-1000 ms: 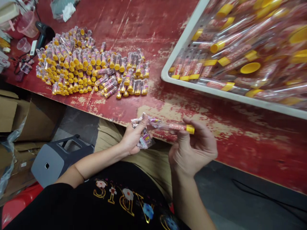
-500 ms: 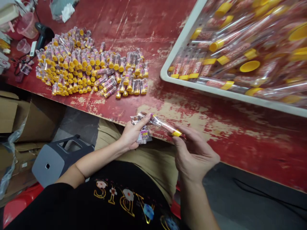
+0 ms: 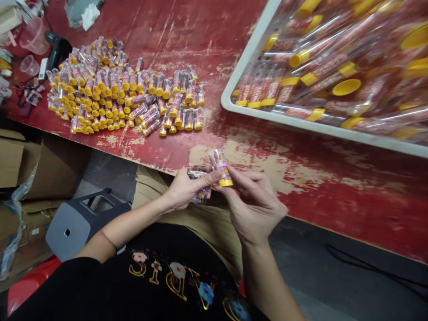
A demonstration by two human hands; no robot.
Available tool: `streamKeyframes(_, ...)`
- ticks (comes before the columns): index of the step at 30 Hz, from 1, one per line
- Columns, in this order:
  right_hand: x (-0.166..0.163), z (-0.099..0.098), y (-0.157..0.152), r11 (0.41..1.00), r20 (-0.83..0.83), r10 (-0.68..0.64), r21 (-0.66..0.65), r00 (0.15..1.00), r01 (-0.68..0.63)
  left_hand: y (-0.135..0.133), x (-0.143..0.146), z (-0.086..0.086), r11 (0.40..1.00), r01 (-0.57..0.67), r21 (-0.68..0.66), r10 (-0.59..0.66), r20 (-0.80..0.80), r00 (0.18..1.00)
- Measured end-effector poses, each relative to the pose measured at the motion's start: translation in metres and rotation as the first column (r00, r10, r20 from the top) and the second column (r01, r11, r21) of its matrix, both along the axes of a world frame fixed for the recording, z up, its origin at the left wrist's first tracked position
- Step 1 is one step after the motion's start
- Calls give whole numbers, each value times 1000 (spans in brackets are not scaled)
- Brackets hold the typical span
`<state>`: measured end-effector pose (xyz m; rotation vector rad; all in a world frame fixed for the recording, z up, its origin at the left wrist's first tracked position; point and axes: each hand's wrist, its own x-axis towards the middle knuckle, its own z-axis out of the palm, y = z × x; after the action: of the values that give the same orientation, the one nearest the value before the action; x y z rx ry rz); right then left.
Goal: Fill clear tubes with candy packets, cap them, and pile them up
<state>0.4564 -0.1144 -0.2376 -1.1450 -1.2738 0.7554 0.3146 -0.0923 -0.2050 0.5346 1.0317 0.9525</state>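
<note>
My left hand [image 3: 182, 189] is closed around a bunch of small clear plastic pieces [image 3: 199, 196] with dark and purple print; their exact kind is hard to make out. Between both hands, over the table's front edge, a clear plastic tube [image 3: 219, 162] with a purple-printed band and a yellow cap [image 3: 225, 182] stands nearly upright. My left thumb presses against its side. With thumb and fingers, my right hand [image 3: 256, 205] pinches the tube close to its cap. Part of the bunch is hidden behind my left fingers.
Many short yellow-capped tubes [image 3: 110, 89] are heaped on the worn red table [image 3: 207, 26]. At the right, a white-rimmed tray [image 3: 301, 118] is full of longer yellow-capped tubes. A hair-dryer-like black tool [image 3: 58, 47] lies far left. Below are a grey stool [image 3: 68, 227] and cardboard boxes [image 3: 47, 165].
My right hand has moved left, towards my left hand. The tube between them has swung from slanted to nearly upright and now shows its purple print.
</note>
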Motion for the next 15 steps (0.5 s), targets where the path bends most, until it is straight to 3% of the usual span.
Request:
streamKeyframes(5, 3, 4, 3, 997, 80, 72, -1, 994, -72, 2, -9, 2, 999, 30, -16, -30, -17, 999)
streamKeyframes(15, -7, 1, 2, 972, 223, -201, 166, 954, 166, 1, -11, -1, 1000, 23, -15, -22, 27, 999)
